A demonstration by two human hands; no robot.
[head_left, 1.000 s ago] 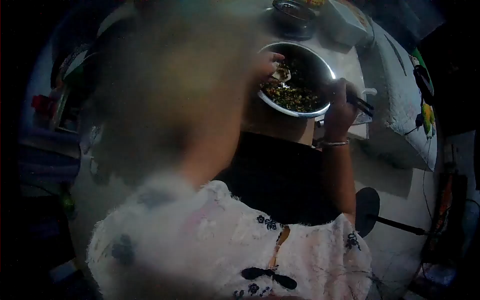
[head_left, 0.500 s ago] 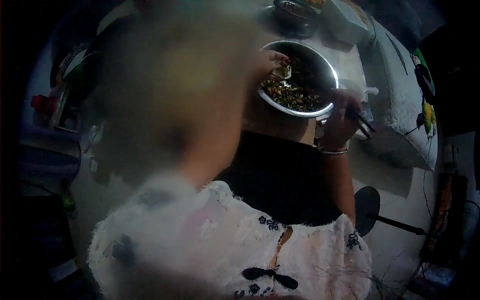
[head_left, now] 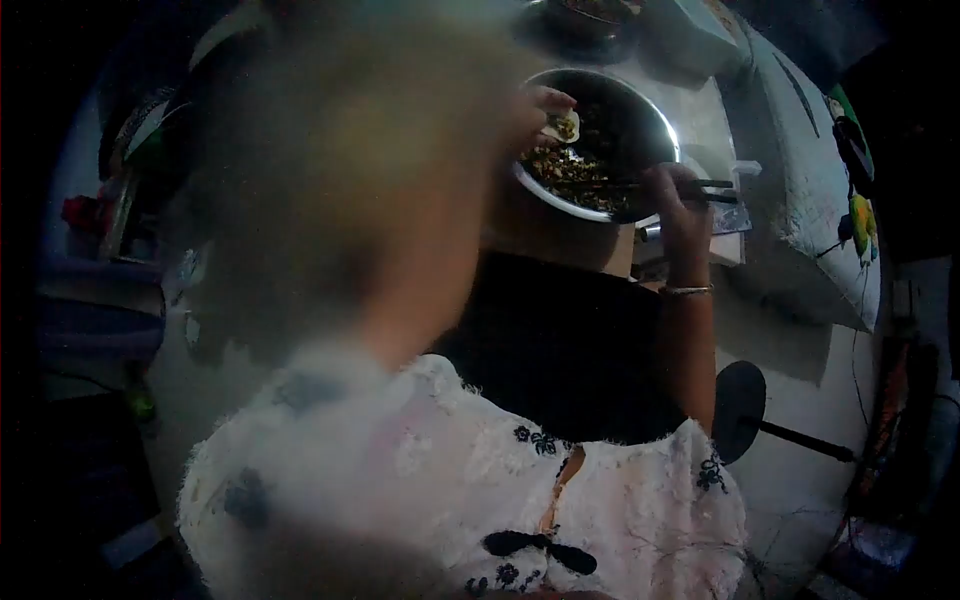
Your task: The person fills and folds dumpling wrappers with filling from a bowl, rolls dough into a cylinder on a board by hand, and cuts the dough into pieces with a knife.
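A metal bowl (head_left: 600,214) holds dark, chopped filling (head_left: 548,166). Over its left side, my left hand (head_left: 530,110) is closed around a pale dumpling wrapper (head_left: 565,127) with some filling showing on it. Most of that hand and forearm is blurred by a smear across the view. At the bowl's right rim, my right hand (head_left: 683,205) grips a pair of dark chopsticks (head_left: 718,190). Their back ends stick out to the right, and their front ends reach left across the bowl, down near the filling. A bracelet circles the right wrist.
A second dark bowl (head_left: 590,25) stands behind the metal one, with a white box-like thing (head_left: 690,40) to its right. Farther right lies a large pale block or sack (head_left: 800,200). A round black disc on a rod (head_left: 740,410) is at the lower right.
My right hand has turned, and the chopsticks now lie level across the bowl instead of slanting down at their back ends. My left hand has lifted slightly with the wrapper.
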